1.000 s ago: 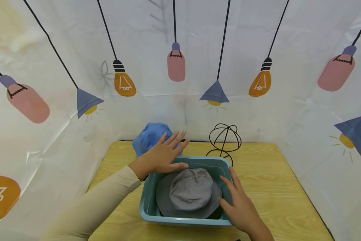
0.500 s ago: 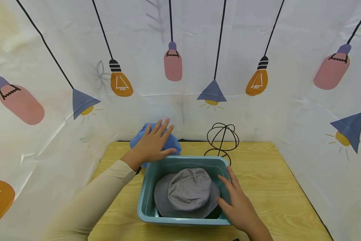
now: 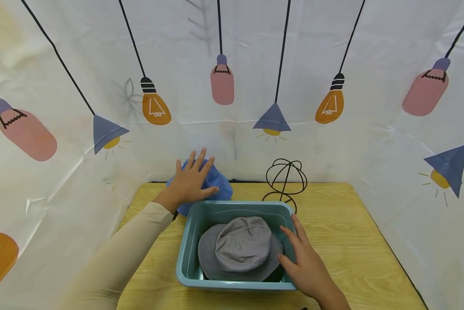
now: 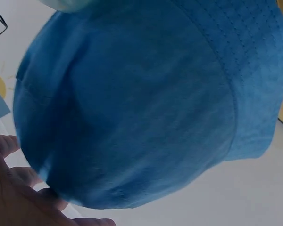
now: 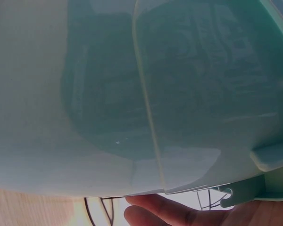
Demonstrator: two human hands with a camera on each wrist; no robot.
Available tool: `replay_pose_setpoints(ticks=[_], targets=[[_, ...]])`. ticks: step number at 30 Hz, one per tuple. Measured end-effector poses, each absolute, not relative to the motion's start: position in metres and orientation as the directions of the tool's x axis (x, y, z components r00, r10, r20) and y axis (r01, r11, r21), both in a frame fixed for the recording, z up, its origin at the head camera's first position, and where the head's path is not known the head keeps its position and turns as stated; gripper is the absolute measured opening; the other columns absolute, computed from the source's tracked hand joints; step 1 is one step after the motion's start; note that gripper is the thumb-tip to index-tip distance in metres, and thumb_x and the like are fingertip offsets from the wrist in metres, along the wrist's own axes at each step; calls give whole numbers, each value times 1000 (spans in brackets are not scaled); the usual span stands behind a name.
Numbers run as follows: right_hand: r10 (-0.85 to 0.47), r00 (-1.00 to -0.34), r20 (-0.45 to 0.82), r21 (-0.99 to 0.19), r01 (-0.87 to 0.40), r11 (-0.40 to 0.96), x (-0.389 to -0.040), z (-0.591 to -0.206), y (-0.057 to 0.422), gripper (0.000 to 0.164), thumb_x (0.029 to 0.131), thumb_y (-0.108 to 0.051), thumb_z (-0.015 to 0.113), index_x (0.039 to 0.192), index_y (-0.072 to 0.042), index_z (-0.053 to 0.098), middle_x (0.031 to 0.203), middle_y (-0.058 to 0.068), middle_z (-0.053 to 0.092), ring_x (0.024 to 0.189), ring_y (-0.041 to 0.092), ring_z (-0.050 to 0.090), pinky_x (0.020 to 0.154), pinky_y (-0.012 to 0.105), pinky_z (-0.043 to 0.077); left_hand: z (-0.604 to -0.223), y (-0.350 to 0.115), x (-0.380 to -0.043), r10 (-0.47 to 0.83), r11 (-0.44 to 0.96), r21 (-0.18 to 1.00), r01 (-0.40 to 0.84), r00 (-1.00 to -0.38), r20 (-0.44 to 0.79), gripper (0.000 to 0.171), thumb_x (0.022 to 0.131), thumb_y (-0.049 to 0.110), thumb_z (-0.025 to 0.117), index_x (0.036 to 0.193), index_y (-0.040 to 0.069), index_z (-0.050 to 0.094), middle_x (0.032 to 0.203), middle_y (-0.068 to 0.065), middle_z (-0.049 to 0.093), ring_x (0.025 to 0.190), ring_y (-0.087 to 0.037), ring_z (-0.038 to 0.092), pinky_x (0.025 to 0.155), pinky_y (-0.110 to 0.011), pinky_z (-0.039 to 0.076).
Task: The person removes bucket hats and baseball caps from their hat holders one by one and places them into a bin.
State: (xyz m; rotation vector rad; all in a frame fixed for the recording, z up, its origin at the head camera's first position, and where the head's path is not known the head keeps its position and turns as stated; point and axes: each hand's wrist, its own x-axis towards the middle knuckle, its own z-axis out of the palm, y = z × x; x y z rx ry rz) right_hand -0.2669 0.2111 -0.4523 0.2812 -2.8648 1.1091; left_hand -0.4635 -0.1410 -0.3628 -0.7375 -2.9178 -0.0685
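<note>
My left hand (image 3: 188,183), fingers spread, reaches over a blue fabric hat (image 3: 221,186) at the table's back left. In the left wrist view, the hat (image 4: 132,108) fills most of the picture, its stitched brim at upper right; fingers (image 4: 26,175) lie right at the crown's edge. My right hand (image 3: 308,262) rests at the right rim of a teal plastic basin (image 3: 236,284), thumb and fingertips over its inside. The right wrist view shows the basin's smooth wall (image 5: 108,103) with fingertips (image 5: 155,207) along its edge. A grey bucket hat (image 3: 242,245) sits in the basin, crown up.
A black wire stand (image 3: 286,176) stands behind the basin's back right corner. The wooden table (image 3: 344,241) meets a white backdrop (image 3: 239,150) printed with hanging lamps. A small dark thing (image 3: 303,308) shows at the bottom edge.
My left hand has moved left and back, from above the basin's back left corner to over the blue hat. The right hand, basin and grey hat keep their places.
</note>
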Motion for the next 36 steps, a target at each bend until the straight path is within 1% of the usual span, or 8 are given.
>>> replay_pose_setpoints(ticks=[7,11,18,21,26,30,32,36], targets=[[-149,-981,123,-657,-193,729,-267,-452,211,66,96,-24,69,157,-25,44,176,-6,-1,152,40,35,87,57,54,-365,-144,-471,430,901,-8,433,-891,145,103,91,76,56,169,24,14,175,-14,-7,160,-45,-2,113,-83,12],[-149,-982,117,-658,-189,729,-267,-452,211,66,96,-24,69,157,-26,44,175,-7,-1,151,40,36,86,55,55,-366,-145,-473,417,908,-23,418,-897,144,100,89,74,60,167,25,21,175,-17,-1,159,-49,5,112,-84,16],[-149,-982,117,-660,-189,727,-268,-453,211,66,96,-24,69,157,-26,44,175,-6,-1,152,40,36,85,54,55,-372,-150,-478,452,891,-38,452,-878,160,91,91,70,61,162,20,37,169,-19,24,154,-51,20,108,-72,40],[-149,-982,116,-658,-189,729,-268,-453,211,66,96,-25,69,157,-26,44,175,-6,-2,152,39,35,85,54,55,-374,-150,-479,471,881,-33,473,-864,178,89,92,67,62,162,18,38,167,-20,29,153,-52,23,106,-69,45],[-147,-982,121,-654,-191,732,-268,-454,212,66,96,-25,70,157,-24,44,175,-7,-3,153,39,34,88,58,55,-376,-151,-479,487,870,-23,493,-851,197,87,93,63,64,161,15,39,164,-18,36,154,-50,22,112,-65,41],[-149,-981,127,-654,-196,730,-269,-454,212,66,96,-25,70,157,-23,45,175,-6,-2,153,39,33,90,61,54,-375,-150,-480,519,851,-48,523,-823,230,87,93,59,66,160,9,41,162,-18,41,153,-49,26,124,-60,27],[-151,-980,128,-656,-198,729,-269,-455,212,66,96,-25,69,157,-23,44,176,-6,-2,153,39,33,91,62,53,-375,-149,-480,528,846,-61,530,-816,237,87,93,57,66,159,7,41,162,-18,41,154,-49,26,126,-58,22],[-152,-980,130,-658,-200,726,-269,-456,213,66,96,-25,69,157,-22,44,176,-5,-2,154,39,32,92,63,52,-375,-148,-480,511,858,-69,509,-830,225,82,96,52,62,161,7,38,165,-17,38,155,-50,22,123,-61,27]])
